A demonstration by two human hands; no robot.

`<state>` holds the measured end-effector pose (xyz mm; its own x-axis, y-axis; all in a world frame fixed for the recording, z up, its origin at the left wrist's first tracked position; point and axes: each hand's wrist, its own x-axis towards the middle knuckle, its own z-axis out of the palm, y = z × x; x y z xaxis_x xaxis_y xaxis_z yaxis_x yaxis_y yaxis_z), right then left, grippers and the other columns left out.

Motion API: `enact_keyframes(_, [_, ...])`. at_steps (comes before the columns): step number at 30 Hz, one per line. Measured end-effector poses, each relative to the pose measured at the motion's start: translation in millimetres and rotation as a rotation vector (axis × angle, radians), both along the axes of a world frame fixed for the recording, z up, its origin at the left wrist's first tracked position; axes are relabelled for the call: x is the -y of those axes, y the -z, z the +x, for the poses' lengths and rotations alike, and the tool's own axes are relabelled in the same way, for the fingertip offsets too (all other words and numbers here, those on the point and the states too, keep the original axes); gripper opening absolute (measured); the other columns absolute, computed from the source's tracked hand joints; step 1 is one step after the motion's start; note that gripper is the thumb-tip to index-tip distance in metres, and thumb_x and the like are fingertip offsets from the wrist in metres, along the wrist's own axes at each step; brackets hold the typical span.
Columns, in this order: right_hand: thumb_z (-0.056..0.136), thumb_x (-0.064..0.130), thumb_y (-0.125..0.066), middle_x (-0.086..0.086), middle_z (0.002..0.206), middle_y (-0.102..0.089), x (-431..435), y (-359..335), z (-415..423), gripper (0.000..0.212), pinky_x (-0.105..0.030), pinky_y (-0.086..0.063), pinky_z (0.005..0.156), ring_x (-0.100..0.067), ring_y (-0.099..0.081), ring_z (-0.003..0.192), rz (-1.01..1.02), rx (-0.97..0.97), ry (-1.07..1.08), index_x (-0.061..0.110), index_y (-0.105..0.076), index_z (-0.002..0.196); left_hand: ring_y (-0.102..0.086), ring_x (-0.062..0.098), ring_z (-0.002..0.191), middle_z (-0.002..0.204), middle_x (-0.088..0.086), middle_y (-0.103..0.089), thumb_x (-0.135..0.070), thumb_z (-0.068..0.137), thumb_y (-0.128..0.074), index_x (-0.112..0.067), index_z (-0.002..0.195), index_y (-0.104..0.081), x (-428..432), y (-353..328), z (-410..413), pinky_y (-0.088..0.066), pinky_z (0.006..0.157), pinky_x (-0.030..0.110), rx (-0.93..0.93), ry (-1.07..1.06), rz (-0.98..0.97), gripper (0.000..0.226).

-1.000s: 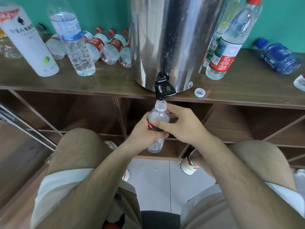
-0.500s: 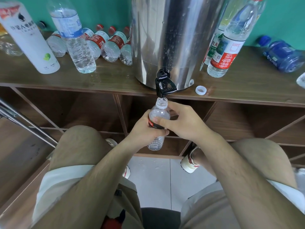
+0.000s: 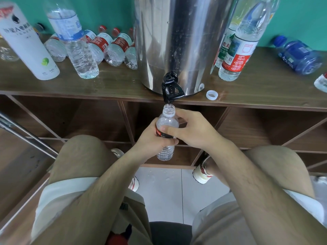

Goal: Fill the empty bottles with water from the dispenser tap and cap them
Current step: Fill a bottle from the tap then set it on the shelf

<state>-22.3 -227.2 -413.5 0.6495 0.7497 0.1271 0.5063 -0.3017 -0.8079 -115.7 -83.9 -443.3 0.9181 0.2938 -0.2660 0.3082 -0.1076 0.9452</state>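
Bottle (image 3: 167, 123) position barely changes in the head view: it stays mouth-up just under the tap (image 3: 170, 89), left hand (image 3: 152, 138) grip wrapped round its label, right hand (image 3: 192, 131) grip pinching its shoulder, so filling likely continues.

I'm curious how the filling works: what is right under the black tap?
A small uncapped bottle, its open mouth just below the tap. The left hand and right hand grip its middle, covering most of the label, so how full it is cannot be seen.

A teal wall (image 3: 109, 11) backs a brown wooden shelf unit (image 3: 88, 85) above pale floor tiles (image 3: 159, 191).
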Motion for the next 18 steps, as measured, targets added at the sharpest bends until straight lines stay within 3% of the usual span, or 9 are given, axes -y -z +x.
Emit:
enact_keyframes(11, [0.088, 0.045, -0.079, 0.022, 0.108, -0.074, -0.8, 1.2, 0.7, 0.032, -0.016, -0.055, 0.084, 0.004, -0.068, 0.101, -0.017, 0.023, 0.003, 0.039, -0.072, 0.119, -0.065, 0.024, 0.122, 0.128, 0.000, -0.069, -0.005, 0.075, -0.088, -0.024, 0.142, -0.053, -0.1, 3.1, 0.6, -0.052, 0.107, 0.053, 0.004, -0.007, 0.012, 0.078])
enact_keyframes(18, [0.088, 0.043, -0.081, 0.020, 0.111, -0.074, -0.2, 1.2, 0.8, 0.035, -0.031, -0.058, 0.093, -0.001, -0.069, 0.104, -0.025, -0.005, -0.005, 0.036, -0.073, 0.121, -0.066, 0.024, 0.121, 0.128, -0.001, -0.069, -0.006, 0.075, -0.089, -0.025, 0.142, -0.052, -0.9, 4.8, 0.2, -0.053, 0.106, 0.053, 0.010, 0.002, 0.024, 0.078])
